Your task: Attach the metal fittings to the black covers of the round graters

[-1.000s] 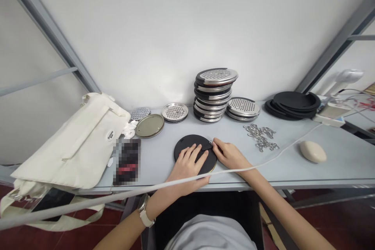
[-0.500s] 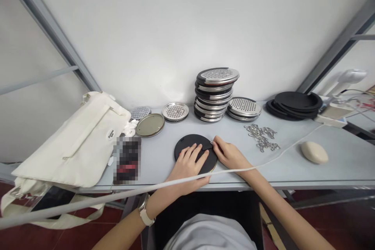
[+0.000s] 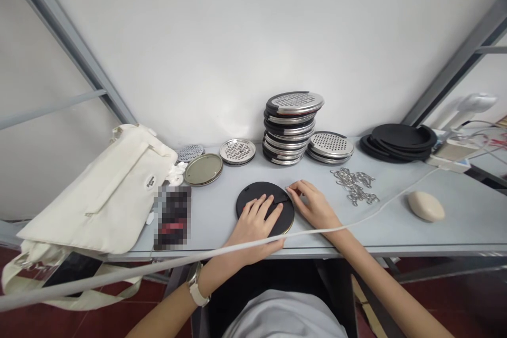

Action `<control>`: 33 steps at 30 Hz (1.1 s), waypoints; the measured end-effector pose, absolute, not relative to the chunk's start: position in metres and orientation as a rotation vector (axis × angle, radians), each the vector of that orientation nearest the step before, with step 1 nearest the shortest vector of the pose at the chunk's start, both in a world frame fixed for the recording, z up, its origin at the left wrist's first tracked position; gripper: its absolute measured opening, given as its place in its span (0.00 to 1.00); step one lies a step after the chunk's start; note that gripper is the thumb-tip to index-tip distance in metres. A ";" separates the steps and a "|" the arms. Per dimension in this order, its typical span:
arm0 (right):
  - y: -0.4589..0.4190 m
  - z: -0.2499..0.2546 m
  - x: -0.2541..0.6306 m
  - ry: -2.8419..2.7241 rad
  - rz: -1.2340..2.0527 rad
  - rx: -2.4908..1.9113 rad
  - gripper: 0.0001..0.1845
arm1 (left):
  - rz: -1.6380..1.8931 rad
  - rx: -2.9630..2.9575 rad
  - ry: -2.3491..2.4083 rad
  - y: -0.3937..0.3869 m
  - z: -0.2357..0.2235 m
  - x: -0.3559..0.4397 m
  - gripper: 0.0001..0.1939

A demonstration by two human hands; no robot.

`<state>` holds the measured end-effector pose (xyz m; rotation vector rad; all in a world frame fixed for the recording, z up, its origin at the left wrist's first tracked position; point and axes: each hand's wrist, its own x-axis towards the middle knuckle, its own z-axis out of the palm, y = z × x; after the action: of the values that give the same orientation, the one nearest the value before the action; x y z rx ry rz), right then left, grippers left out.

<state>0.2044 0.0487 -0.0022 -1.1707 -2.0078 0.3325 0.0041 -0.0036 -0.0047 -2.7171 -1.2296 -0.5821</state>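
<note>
A round black disc [image 3: 246, 199] with a thin gold-coloured edge at its lower right lies on the table near the front. My left hand [image 3: 255, 224] rests flat on it, fingers spread. Just off the disc's upper right edge, my right hand [image 3: 312, 205] pinches a small metal clip [image 3: 287, 188], mostly hidden by the fingertips. Further right lies a loose pile of silver metal clips [image 3: 355, 186].
Behind stand a tall stack of round graters [image 3: 291, 129], a shorter grater stack [image 3: 330, 147] and black discs [image 3: 402, 142]. Left are a white bag [image 3: 99, 195] and an olive disc [image 3: 204, 169]. A white cable [image 3: 222, 249] crosses in front; a cream oval object [image 3: 425, 206] sits right.
My right hand has shifted slightly up and away from the disc's edge, with the small metal clip at its fingertips. My left hand stays put on the disc.
</note>
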 end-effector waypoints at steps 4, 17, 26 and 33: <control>0.050 -0.005 0.206 -2.003 0.365 -1.166 0.08 | -0.581 -2.727 -1.220 -0.004 -0.005 0.003 0.31; 0.048 -0.002 0.205 -2.070 0.442 -1.162 0.08 | -0.584 -2.725 -1.221 -0.003 -0.005 0.004 0.30; 0.047 -0.001 0.205 -2.099 0.470 -1.132 0.08 | -0.594 -2.713 -1.219 -0.004 -0.004 0.004 0.30; 0.047 -0.003 0.205 -2.115 0.461 -1.175 0.06 | -0.610 -2.707 -1.207 -0.003 -0.004 0.004 0.31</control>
<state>0.2053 0.0469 -0.0032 -1.1751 -2.1150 0.4607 0.0043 -0.0034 -0.0042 -2.7071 -1.2075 -0.6100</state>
